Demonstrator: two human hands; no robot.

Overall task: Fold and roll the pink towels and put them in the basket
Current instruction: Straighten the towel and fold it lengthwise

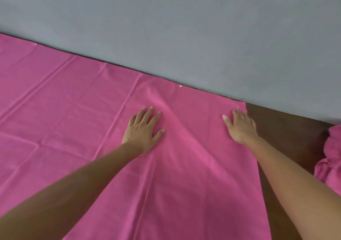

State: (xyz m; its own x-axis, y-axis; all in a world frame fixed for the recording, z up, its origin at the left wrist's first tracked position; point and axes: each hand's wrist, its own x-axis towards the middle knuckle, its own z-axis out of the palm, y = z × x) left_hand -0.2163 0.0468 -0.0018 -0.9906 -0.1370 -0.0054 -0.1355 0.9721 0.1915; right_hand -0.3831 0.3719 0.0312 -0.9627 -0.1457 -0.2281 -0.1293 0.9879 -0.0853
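Note:
A large pink towel (77, 114) lies spread flat over a brown table, creased in long lines, reaching from the far left to a straight right edge. My left hand (143, 129) presses flat on it with fingers spread, near the towel's middle right. Close to the towel's far right corner, my right hand (240, 126) rests flat with its fingers on the cloth. Another pink towel (330, 158) lies crumpled at the right edge of view. No basket is in view.
A grey wall (184, 27) runs right behind the table's far edge. A strip of bare brown table (287, 134) shows between the spread towel and the crumpled one.

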